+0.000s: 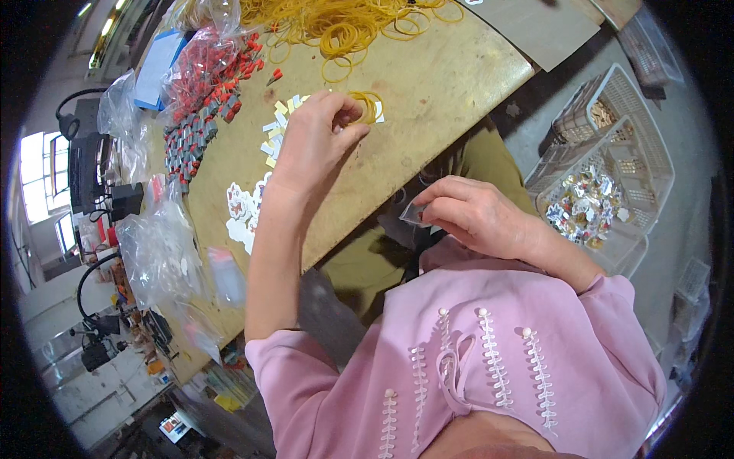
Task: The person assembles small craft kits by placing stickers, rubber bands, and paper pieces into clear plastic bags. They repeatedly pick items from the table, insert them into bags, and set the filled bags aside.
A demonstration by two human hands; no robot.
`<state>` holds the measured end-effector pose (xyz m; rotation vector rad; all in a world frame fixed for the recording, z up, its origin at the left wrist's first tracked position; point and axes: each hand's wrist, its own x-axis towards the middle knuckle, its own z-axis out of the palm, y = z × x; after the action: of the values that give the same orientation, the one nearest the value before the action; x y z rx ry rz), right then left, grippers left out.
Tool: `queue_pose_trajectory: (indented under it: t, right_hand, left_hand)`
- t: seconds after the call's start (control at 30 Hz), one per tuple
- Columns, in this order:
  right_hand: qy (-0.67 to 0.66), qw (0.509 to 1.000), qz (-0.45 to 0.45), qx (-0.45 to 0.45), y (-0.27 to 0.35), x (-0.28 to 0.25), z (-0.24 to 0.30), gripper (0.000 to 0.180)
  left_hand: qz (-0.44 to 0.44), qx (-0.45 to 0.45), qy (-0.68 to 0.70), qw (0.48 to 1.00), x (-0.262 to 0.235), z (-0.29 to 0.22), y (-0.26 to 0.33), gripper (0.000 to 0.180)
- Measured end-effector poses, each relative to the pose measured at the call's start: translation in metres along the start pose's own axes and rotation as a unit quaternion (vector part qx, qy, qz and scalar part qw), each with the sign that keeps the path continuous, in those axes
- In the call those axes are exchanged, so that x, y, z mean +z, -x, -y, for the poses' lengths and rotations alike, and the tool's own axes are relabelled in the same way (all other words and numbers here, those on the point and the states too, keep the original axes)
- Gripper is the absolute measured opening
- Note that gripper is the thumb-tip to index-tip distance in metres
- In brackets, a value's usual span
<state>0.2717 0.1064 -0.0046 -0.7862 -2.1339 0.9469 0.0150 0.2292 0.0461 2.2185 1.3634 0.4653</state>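
My left hand rests on the tan worktable, its fingertips pinching at a yellow rubber band that lies on a few small gold and white cards. My right hand is held off the table's edge above my lap and grips a small clear plastic bag between thumb and fingers. A heap of loose yellow rubber bands lies farther back on the table. White cut-out stickers lie beside my left forearm.
Red and grey small parts spill from a clear bag at the left. Crumpled clear bags sit on the table's near left end. White plastic baskets with shiny packed pieces stand on the floor at the right. Desk lamps and equipment stand far left.
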Motion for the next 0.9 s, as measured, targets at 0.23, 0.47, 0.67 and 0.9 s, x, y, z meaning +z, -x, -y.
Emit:
queue_pose_trajectory:
  t: [0.23,0.47,0.67,0.9]
  right_hand:
    - [0.013,1.0,-0.005,0.001,0.003,-0.001,-0.001,0.012]
    - [0.01,1.0,-0.017,-0.006,0.008,-0.002,-0.001,0.011]
    - [0.015,1.0,-0.026,-0.003,0.009,-0.003,-0.003,0.012]
    - [0.001,0.999,-0.04,0.001,0.001,-0.001,0.003,0.013]
  left_hand:
    - [0.163,-0.022,-0.067,0.984,-0.018,-0.009,-0.03,0.016]
    - [0.059,0.063,-0.101,0.991,-0.001,0.01,-0.02,0.017]
    - [0.066,-0.128,0.166,0.976,-0.016,0.035,-0.007,0.003]
    - [-0.051,-0.163,0.364,0.916,-0.033,0.02,0.018,0.01]
